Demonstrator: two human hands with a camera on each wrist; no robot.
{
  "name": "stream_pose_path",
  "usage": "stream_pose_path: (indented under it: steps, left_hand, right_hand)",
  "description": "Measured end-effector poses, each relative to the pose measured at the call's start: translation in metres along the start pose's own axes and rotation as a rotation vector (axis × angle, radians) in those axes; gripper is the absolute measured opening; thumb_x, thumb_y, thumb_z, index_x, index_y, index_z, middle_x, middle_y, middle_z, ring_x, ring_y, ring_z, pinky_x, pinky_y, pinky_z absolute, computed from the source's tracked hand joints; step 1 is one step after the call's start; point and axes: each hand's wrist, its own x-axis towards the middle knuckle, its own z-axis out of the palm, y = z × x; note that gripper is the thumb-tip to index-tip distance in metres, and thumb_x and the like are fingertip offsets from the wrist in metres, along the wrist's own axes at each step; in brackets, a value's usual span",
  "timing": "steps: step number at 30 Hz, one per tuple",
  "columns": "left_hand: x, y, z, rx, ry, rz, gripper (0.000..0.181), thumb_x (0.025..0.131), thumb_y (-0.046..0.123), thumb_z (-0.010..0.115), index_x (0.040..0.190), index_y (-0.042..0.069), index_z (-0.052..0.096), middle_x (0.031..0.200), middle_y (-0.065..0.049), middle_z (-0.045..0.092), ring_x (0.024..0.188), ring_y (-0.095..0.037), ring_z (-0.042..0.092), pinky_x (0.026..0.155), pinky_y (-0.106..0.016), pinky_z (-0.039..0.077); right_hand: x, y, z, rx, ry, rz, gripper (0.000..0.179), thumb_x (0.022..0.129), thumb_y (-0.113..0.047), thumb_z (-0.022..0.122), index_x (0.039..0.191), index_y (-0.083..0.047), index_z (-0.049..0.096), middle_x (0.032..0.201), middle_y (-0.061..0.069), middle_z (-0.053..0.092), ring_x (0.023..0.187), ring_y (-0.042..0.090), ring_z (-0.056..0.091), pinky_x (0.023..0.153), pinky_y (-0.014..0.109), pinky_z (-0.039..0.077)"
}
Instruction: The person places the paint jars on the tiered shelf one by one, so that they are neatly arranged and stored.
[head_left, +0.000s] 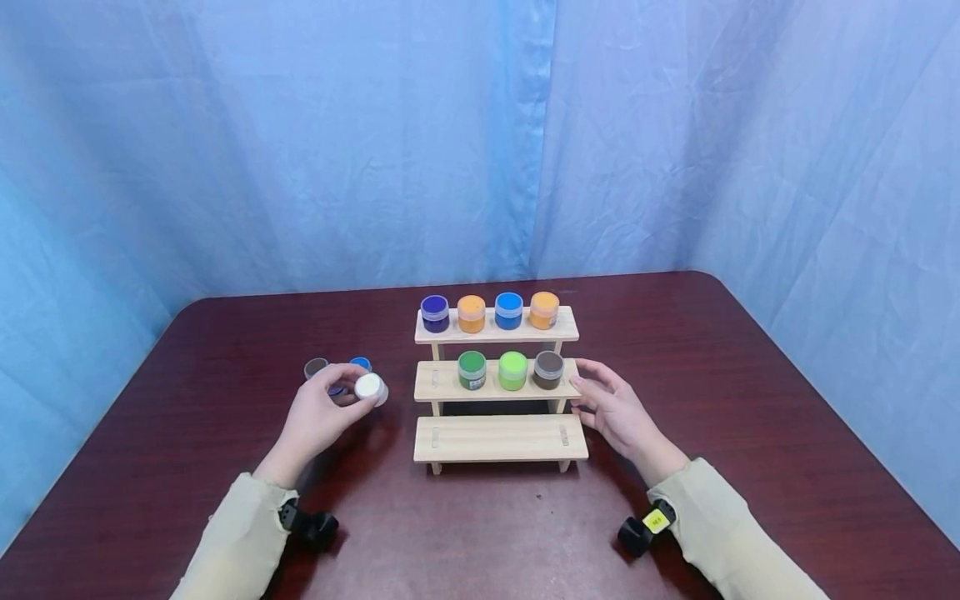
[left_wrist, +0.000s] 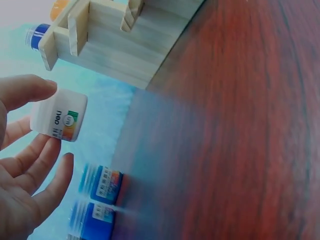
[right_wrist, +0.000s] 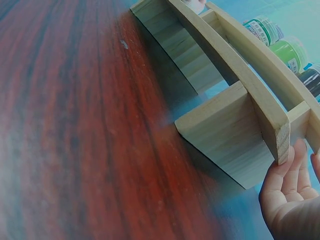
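Note:
My left hand pinches a white paint jar between thumb and fingers, left of the wooden stepped rack. In the left wrist view the jar is tilted, with its label showing. My right hand holds the right end of the rack's middle shelf, thumb at its edge and fingers lower down. On that shelf stand a dark green jar, a light green jar and a dark brown jar, with bare wood at the left. The lowest shelf is bare.
Along the top shelf are a purple jar, two orange jars and a blue jar. Behind my left hand, partly hidden, a dark-lidded jar and a blue jar stand on the table. Blue curtains hang beyond.

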Motion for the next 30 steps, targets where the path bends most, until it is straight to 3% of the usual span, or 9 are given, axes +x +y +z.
stream_pose_path:
  steps: [11, 21, 30]
  left_hand:
    - [-0.002, 0.017, -0.007, -0.005, 0.071, 0.074, 0.035, 0.076, 0.012, 0.075, 0.108, 0.006, 0.062, 0.099, -0.009, 0.06, 0.09, -0.019, 0.055, 0.081, -0.037, 0.056]
    - [0.0, 0.03, -0.008, -0.068, 0.087, 0.153, 0.032, 0.075, 0.007, 0.075, 0.104, 0.005, 0.063, 0.096, -0.006, 0.059, 0.086, -0.004, 0.052, 0.076, -0.026, 0.057]
    - [-0.002, 0.041, -0.009, -0.069, 0.084, 0.167, 0.032, 0.074, 0.008, 0.076, 0.103, 0.008, 0.063, 0.094, -0.003, 0.058, 0.083, 0.0, 0.054, 0.075, -0.022, 0.057]
  right_hand:
    - [0.0, -0.001, 0.0, 0.0, -0.005, -0.007, 0.038, 0.096, -0.013, 0.045, 0.131, -0.009, 0.034, 0.086, -0.011, 0.061, 0.069, 0.003, 0.055, 0.068, 0.019, 0.049]
    - [0.0, -0.001, 0.001, -0.01, 0.001, -0.001, 0.041, 0.096, -0.014, 0.046, 0.133, -0.007, 0.032, 0.087, -0.011, 0.06, 0.07, 0.004, 0.055, 0.069, 0.02, 0.049]
    - [0.0, 0.0, 0.0, -0.011, 0.006, 0.005, 0.038, 0.096, -0.014, 0.046, 0.132, -0.01, 0.034, 0.087, -0.011, 0.059, 0.07, 0.003, 0.054, 0.069, 0.02, 0.049]
